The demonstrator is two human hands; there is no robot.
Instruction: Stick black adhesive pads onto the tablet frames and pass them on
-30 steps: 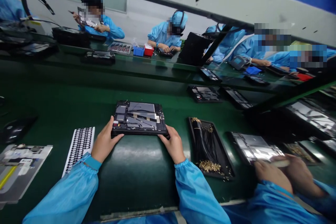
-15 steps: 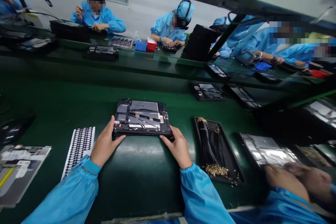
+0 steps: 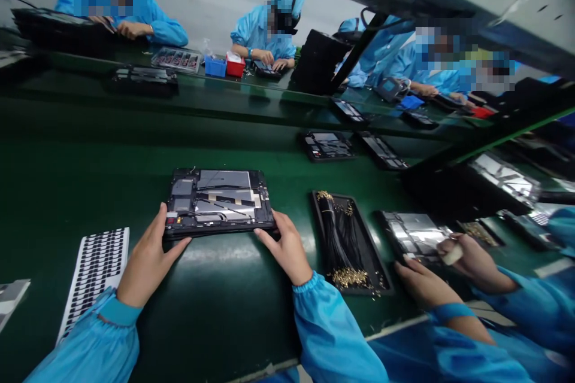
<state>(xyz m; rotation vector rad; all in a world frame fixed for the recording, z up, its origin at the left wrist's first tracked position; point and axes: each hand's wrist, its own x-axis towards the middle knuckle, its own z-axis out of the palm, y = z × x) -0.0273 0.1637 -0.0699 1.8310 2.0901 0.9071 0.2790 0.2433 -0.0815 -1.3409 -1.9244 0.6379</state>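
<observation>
An opened black tablet with bare boards and cables lies on the green work surface in front of me. My left hand grips its near left corner, thumb against the edge. My right hand grips its near right corner, fingers curled round the rim. Both arms wear blue sleeves.
A white sheet of small black pads lies at my left. A black tray of cables with gold ends sits to the right. Beyond it a co-worker's hands work on another opened tablet. Several people in blue sit across the line.
My view has swung right, so the tablet and my hands sit further left in frame. The grip on the tablet is the same. The co-worker's hands have shifted on their tablet.
</observation>
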